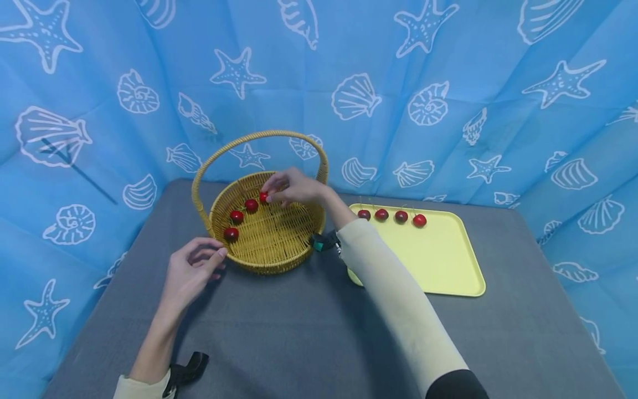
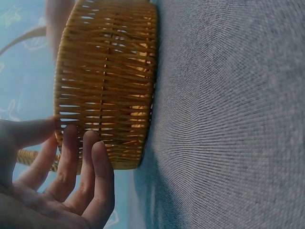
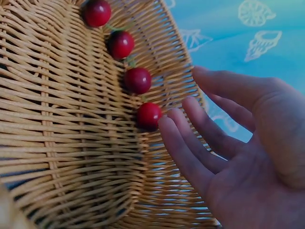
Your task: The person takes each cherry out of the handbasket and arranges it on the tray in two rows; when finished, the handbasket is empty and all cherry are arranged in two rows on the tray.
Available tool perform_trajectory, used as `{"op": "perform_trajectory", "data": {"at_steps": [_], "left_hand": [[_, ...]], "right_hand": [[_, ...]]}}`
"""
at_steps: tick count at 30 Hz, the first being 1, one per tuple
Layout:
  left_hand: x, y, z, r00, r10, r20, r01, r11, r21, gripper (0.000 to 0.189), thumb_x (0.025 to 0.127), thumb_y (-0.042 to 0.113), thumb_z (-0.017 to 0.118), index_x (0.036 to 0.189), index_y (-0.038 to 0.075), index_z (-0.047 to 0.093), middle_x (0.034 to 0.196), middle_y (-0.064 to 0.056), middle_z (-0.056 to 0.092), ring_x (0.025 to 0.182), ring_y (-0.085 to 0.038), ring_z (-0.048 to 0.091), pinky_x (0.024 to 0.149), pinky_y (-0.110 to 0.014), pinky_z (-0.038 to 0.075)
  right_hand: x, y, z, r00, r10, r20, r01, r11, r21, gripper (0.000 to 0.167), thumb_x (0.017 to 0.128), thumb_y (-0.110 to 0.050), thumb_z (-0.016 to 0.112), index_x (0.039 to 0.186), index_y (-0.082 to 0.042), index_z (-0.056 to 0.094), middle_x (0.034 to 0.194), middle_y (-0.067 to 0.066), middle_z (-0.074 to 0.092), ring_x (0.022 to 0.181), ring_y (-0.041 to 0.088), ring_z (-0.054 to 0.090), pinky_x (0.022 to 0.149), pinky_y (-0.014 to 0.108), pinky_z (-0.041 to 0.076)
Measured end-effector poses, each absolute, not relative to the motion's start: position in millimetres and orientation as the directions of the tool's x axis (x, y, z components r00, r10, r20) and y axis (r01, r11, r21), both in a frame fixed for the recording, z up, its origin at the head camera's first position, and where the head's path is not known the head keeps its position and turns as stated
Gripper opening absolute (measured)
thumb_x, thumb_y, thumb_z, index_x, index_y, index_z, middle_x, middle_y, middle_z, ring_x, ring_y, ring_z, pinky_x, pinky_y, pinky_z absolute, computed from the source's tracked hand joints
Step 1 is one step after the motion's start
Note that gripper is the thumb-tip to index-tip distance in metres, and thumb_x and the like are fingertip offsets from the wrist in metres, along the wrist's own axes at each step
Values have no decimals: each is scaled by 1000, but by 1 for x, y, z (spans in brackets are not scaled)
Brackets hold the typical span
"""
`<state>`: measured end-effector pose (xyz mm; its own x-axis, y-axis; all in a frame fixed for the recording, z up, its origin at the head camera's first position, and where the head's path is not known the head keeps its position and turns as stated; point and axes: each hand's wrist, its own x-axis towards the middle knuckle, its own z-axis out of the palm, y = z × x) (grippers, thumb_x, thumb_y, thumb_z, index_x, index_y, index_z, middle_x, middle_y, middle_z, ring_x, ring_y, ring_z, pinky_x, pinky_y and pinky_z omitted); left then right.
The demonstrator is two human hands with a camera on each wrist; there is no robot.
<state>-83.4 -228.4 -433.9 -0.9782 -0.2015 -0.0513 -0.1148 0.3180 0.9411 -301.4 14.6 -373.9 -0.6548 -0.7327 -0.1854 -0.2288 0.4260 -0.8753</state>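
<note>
A round woven basket (image 1: 269, 269) with a tall arched handle stands on the grey table. Inside it, several red cherries lie in a curved row along the left and back wall. My left hand (image 1: 191, 269) holds the basket's near-left rim, thumb (image 2: 35, 131) at the rim and fingers against the outer wall. My right hand (image 1: 294, 185) is inside the basket at the back, its thumb spread from its fingers. In the right wrist view, one fingertip is close to the last cherry (image 3: 149, 116); whether they touch I cannot tell.
A pale yellow tray (image 1: 438, 260) lies to the right of the basket, partly behind the right sleeve (image 1: 394, 288). Several cherries with stems (image 1: 401, 216) line its far edge. A blue curtain (image 1: 299, 72) with shell patterns hangs behind the table.
</note>
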Motion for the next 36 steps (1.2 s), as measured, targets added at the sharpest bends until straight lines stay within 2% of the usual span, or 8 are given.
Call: {"op": "perform_trajectory", "data": {"at_steps": [6,11,14,20,24,28,32,36], "left_hand": [[-83,-228,-435,-979,-198,-43,-107,323,940,34,104,29,77,127,6,69,95,5,81,85,-15,79,73,-35,70],[-83,-228,-435,-980,-198,-32,-94,311,946,33,103,28,77,127,6,69,89,15,78,84,-14,79,72,-34,70],[-83,-227,-435,-981,-193,-23,-84,314,946,33,104,28,77,126,5,69,87,20,76,83,-13,79,72,-34,70],[-82,-226,-435,-981,-191,-22,-84,326,942,33,105,29,76,127,6,69,88,20,76,85,-12,78,72,-33,70],[-83,-226,-435,-981,-191,-23,-85,323,942,33,105,30,76,127,6,69,89,19,76,85,-13,78,72,-34,70],[-83,-226,-435,-980,-195,-27,-90,318,944,33,104,29,76,127,5,69,88,20,76,84,-12,78,72,-34,70],[-83,-227,-434,-979,-199,-34,-96,314,945,33,104,28,76,127,6,69,91,14,78,85,-12,78,72,-33,70],[-83,-227,-434,-979,-203,-34,-97,309,946,34,104,28,77,127,5,69,94,6,81,85,-13,79,72,-33,70]], "right_hand": [[-305,6,-387,-713,-667,-214,-139,434,-890,37,106,-9,70,140,2,64,135,19,69,124,31,67,108,57,61],[-305,0,-395,-737,-642,-213,-133,446,-885,36,107,-10,68,142,0,64,142,20,67,130,38,66,105,55,62],[-305,-2,-401,-736,-641,-218,-148,467,-872,37,108,-10,67,144,-1,63,145,20,66,130,39,67,102,53,64],[-306,-6,-408,-731,-636,-247,-149,502,-852,44,108,-12,67,151,-6,60,152,16,63,137,32,63,99,45,65],[-305,-9,-411,-718,-629,-297,-117,530,-840,51,107,-12,69,157,-11,56,161,13,56,147,31,56,103,40,65],[-305,-10,-413,-696,-631,-342,-69,533,-843,56,107,-8,69,160,-14,53,170,14,46,154,32,50,107,40,64],[-305,-10,-415,-695,-634,-340,-58,521,-851,50,106,-7,69,155,-14,58,166,13,50,146,31,57,107,40,64],[-304,-9,-415,-701,-637,-321,-93,528,-844,38,105,-8,71,143,-11,65,149,13,62,126,27,67,102,38,64]]}}
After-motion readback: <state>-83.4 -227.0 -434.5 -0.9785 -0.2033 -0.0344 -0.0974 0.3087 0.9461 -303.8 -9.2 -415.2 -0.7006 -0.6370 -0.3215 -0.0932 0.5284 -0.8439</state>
